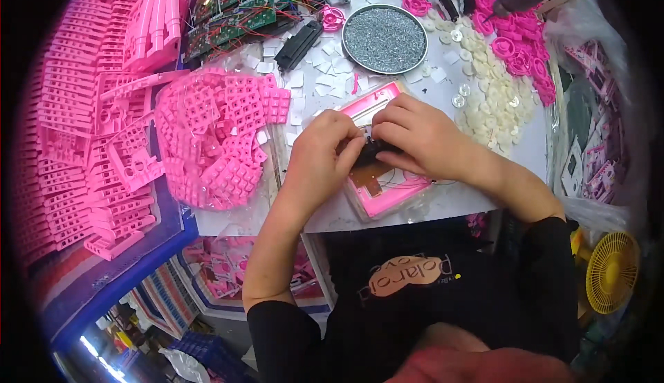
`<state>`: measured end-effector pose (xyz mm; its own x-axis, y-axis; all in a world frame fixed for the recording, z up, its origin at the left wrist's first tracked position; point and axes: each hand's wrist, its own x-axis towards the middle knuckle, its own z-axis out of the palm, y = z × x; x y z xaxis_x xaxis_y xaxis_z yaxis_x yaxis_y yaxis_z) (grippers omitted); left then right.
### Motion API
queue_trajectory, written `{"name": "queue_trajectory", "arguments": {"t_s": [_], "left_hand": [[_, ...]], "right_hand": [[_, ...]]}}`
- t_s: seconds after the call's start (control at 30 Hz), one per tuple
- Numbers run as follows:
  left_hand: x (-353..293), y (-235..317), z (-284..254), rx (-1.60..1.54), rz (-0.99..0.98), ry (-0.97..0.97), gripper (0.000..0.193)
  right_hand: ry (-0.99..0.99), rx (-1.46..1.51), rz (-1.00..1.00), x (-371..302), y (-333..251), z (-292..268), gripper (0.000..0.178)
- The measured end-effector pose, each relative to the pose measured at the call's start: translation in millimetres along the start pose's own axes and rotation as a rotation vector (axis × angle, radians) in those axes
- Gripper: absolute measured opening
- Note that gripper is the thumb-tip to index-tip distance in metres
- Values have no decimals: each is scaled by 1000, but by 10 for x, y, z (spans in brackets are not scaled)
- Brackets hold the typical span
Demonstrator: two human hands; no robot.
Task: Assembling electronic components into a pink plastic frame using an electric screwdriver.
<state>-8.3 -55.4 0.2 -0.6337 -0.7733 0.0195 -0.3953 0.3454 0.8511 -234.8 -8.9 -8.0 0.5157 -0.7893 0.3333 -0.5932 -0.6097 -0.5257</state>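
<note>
Pink casing (387, 200), lying on the tabletop (453, 206) beneath your left hand (321, 149) and right hand (419, 138), both seemingly pinching a dark part (372, 150). Probably light, stiff plastic; hold its outer rim, sparing the inside.

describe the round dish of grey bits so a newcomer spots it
Find the white worktop, then the pink case under the left hand and right hand. Just beyond sits the round dish, beside scattered white squares. Unlike the squares and black block nearby, it is circular, full of grey bits.
</note>
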Motion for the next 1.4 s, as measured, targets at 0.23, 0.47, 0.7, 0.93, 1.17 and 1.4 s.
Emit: {"name": "queue_trajectory", "arguments": {"t_s": [0.23, 0.47, 0.7, 0.93, 1.17, 1.4], "left_hand": [[-18, -111, -20, -179, 42, -11, 6], [-52, -96, 0, -177, 23, 49, 7], [-105, -108, 118, -166, -18, 214, 5], [-67, -208, 174, -321, -63, 235, 6], [-55, -173, 143, -306, -96, 183, 9], [-57, -207, 182, -427, -184, 223, 9]], "right_hand": [[35, 86, 32, 5, 11, 2, 35], [88, 61, 44, 6, -28, 31, 31], [158, 13, 10, -86, -113, -130, 39], [210, -46, 1, 13, -137, -41, 41], [242, -44, 94, 33, -152, -70, 40], [192, 29, -58, -104, -138, 10, 39]]}}
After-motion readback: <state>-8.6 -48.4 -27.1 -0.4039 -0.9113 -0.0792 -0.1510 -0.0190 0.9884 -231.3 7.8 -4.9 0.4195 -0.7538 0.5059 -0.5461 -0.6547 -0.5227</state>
